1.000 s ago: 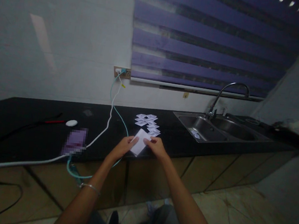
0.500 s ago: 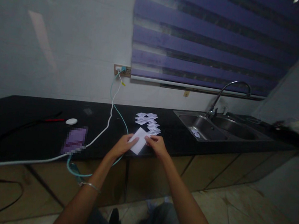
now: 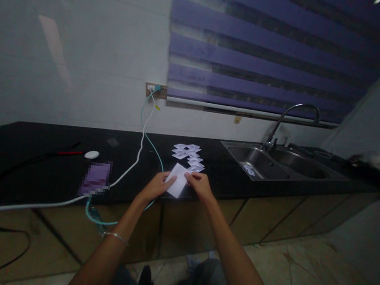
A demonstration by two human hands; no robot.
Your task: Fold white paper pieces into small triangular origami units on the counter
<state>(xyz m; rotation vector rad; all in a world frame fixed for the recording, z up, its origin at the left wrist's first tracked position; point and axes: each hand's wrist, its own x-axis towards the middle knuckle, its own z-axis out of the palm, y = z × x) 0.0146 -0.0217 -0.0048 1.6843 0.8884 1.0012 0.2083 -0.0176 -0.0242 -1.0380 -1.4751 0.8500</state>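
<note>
Between my two hands is a white square of paper point(image 3: 177, 182), held tilted just above the front edge of the black counter. My left hand point(image 3: 159, 186) grips its left side, thumb on top and fingers beneath. At the upper right edge, my right hand point(image 3: 200, 183) pinches the paper between thumb and fingers. Just behind it on the counter lie several small folded white papers point(image 3: 188, 153), arranged in a bent, overlapping cluster. Whether the held sheet has folds I cannot make out.
A white cable point(image 3: 140, 148) and a teal cable point(image 3: 157, 153) run from the wall socket point(image 3: 155, 90) across the black counter point(image 3: 52, 177). Left lie a purple blurred item point(image 3: 96, 177) and a white round object point(image 3: 91, 154). A steel sink point(image 3: 255, 157) with a tap point(image 3: 277, 125) stands right.
Both hands keep hold of the paper in nearly the same place. The paper's tilt looks slightly different. Otherwise only a tiny shift of the camera shows.
</note>
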